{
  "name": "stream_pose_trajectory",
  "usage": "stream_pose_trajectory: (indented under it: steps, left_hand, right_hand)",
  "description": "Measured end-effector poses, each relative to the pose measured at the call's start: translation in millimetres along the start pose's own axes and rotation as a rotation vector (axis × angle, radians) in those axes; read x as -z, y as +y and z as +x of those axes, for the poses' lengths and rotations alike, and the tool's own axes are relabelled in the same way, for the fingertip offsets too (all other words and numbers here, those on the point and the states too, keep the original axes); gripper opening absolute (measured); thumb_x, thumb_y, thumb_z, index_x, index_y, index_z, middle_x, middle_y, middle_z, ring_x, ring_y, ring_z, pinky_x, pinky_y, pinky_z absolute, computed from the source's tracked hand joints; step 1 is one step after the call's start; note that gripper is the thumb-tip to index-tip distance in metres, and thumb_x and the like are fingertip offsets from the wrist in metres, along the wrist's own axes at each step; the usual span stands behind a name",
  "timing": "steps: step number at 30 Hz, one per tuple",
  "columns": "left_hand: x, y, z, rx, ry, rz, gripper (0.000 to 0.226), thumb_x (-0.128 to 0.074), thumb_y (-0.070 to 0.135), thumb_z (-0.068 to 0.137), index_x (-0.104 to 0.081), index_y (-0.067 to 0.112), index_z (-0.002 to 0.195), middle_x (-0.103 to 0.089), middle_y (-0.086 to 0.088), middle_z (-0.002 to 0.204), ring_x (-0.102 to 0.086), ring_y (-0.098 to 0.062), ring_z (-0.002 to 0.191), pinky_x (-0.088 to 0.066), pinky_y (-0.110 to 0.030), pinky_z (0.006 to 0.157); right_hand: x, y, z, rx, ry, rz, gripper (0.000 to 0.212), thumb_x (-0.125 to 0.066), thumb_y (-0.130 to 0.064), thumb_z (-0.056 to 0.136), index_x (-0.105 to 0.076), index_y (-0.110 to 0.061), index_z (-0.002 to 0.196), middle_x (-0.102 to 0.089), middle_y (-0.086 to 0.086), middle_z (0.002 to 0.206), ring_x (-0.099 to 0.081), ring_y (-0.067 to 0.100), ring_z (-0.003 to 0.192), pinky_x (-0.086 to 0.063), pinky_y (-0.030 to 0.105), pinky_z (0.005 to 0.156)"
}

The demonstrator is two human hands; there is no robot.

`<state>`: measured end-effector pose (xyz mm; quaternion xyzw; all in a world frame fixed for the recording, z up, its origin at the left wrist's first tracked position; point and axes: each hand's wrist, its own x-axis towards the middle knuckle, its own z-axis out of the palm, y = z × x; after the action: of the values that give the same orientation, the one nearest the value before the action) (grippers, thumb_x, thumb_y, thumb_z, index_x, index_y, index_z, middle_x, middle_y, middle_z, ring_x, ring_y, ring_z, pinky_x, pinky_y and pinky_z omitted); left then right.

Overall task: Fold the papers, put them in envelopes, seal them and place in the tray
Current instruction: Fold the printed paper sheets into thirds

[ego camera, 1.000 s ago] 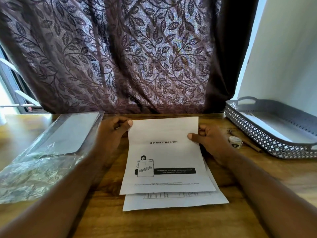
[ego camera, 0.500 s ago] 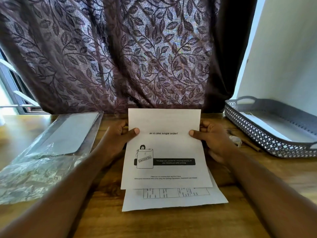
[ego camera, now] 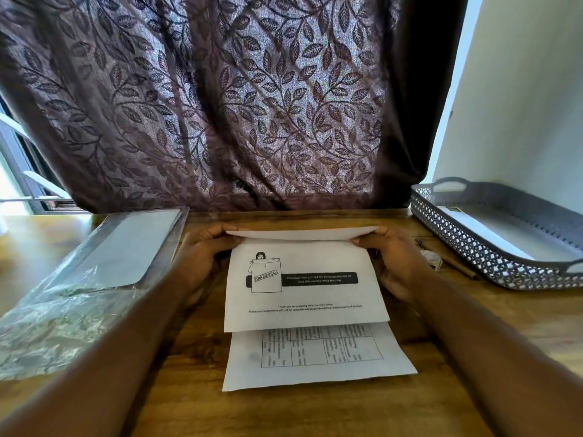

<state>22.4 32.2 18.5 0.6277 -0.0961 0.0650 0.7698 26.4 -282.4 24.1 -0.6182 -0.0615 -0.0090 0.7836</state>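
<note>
The white printed sheet with the "CONFIDENTIAL" drawing (ego camera: pixel 304 285) sits between your two hands, at the centre of the wooden surface (ego camera: pixel 315 411). Its far edge is curled over toward you at 12 o'clock, and its near edge overlaps a second white sheet printed with a table grid (ego camera: pixel 315 357) that lies flat at 6 o'clock.

Both your forearms reach in from the lower corners and converge on that far edge. Your left hand (ego camera: pixel 202 257) pinches the folded-over edge at its 9 o'clock corner, fingers closed on the paper. Your right hand (ego camera: pixel 394 257) does the same at the 3 o'clock corner, thumb on top (the fingers underneath are hidden by the sheet).

At 9 o'clock, just beside your left forearm, lies a clear crinkled plastic packet holding pale envelopes (ego camera: pixel 94 272). At 3 o'clock stands the grey perforated plastic tray with handles (ego camera: pixel 473 257), with something flat and white lying in it. Between the tray and your right hand lie a small white object (ego camera: pixel 432 258) and a thin brown stick (ego camera: pixel 457 266), neither clear enough to identify.
</note>
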Motion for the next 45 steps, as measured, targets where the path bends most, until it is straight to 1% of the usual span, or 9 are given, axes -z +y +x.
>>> stream_pose_trajectory:
  steps: [3,7,10,14,22,25,28,37,45]
  left_hand:
    - [0.5,2.2,-0.6,-0.019,0.016,-0.004,0.027,-0.051,0.011,0.097,-0.077,0.004,0.091,-0.071,-0.028,0.106,-0.070,-0.041,0.091,-0.060,-0.048,0.079]
    - [-1.4,2.7,-2.6,-0.029,0.007,0.020,0.028,-0.068,0.032,0.088,-0.079,0.006,0.087,-0.075,-0.021,0.098,-0.072,-0.029,0.082,-0.060,-0.034,0.066]
    - [0.3,-1.1,0.6,-0.065,0.007,0.190,0.017,-0.079,0.026,0.073,-0.080,0.017,0.087,-0.077,-0.011,0.093,-0.072,-0.022,0.083,-0.058,-0.030,0.069]
    - [1.0,-4.7,4.4,-0.069,-0.019,0.368,0.019,-0.073,0.006,0.088,-0.076,0.022,0.098,-0.076,-0.004,0.087,-0.072,-0.013,0.079,-0.056,-0.025,0.068]
    - [-12.6,5.3,-7.1,-0.129,-0.078,0.705,0.012,-0.068,0.014,0.094,-0.075,0.024,0.092,-0.076,0.018,0.086,-0.072,-0.003,0.079,-0.052,-0.013,0.061]
    - [-22.0,7.1,-10.3,-0.168,-0.041,0.834,0.010,-0.069,0.021,0.093,-0.076,0.029,0.091,-0.075,0.017,0.089,-0.070,-0.006,0.081,-0.056,-0.023,0.069]
    - [-34.6,8.3,-15.5,-0.250,-0.069,0.934,0.013,-0.069,0.026,0.093,-0.072,0.037,0.090,-0.072,0.024,0.090,-0.064,0.004,0.077,-0.045,-0.013,0.064]
    - [-49.7,10.3,-27.0,-0.438,-0.079,0.976,0.007,-0.066,0.017,0.095,-0.071,0.022,0.096,-0.065,0.024,0.086,-0.059,0.001,0.085,-0.044,-0.007,0.066]
    - [-39.7,10.6,-23.2,-0.411,-0.048,0.942,0.010,-0.067,0.016,0.094,-0.072,0.024,0.091,-0.069,0.019,0.084,-0.061,0.007,0.078,-0.042,-0.005,0.064]
  right_hand:
    - [0.4,-1.1,1.0,-0.039,-0.025,-0.032,0.028,-0.048,0.001,0.090,-0.076,0.004,0.090,-0.076,0.020,0.107,-0.074,0.033,0.094,-0.063,0.044,0.080]
    - [0.8,-1.0,0.0,0.000,-0.026,-0.104,0.034,-0.049,-0.008,0.096,-0.080,-0.003,0.083,-0.078,0.012,0.104,-0.074,0.024,0.090,-0.061,0.042,0.081]
    - [2.1,4.6,2.2,0.129,0.039,-0.319,0.014,-0.069,-0.004,0.091,-0.080,-0.011,0.087,-0.079,0.005,0.097,-0.073,0.025,0.095,-0.060,0.039,0.082]
    - [0.7,6.2,2.6,0.196,0.062,-0.362,0.015,-0.074,-0.004,0.088,-0.076,-0.019,0.089,-0.079,0.003,0.094,-0.075,0.022,0.088,-0.062,0.035,0.073]
    - [-0.8,2.6,-0.3,0.330,0.225,-0.740,0.012,-0.077,-0.014,0.087,-0.076,-0.021,0.096,-0.076,-0.005,0.090,-0.071,0.015,0.083,-0.059,0.035,0.074]
    - [-10.2,3.7,-5.2,0.542,0.216,-1.024,0.011,-0.072,-0.018,0.090,-0.075,-0.023,0.099,-0.072,-0.017,0.094,-0.066,0.000,0.084,-0.050,0.013,0.073]
    - [-21.8,3.6,-8.3,0.653,0.113,-1.120,0.013,-0.070,-0.022,0.092,-0.075,-0.025,0.103,-0.064,-0.023,0.088,-0.058,-0.017,0.076,-0.041,-0.001,0.066]
    - [-42.1,-1.5,-20.6,0.750,-0.077,-1.199,0.019,-0.064,-0.034,0.096,-0.076,-0.023,0.106,-0.078,-0.008,0.094,-0.068,0.010,0.078,-0.053,0.034,0.078]
    - [-27.0,-6.3,-12.3,0.598,-0.083,-1.156,0.011,-0.068,-0.029,0.094,-0.078,-0.024,0.092,-0.075,-0.011,0.083,-0.065,0.007,0.074,-0.052,0.029,0.070]
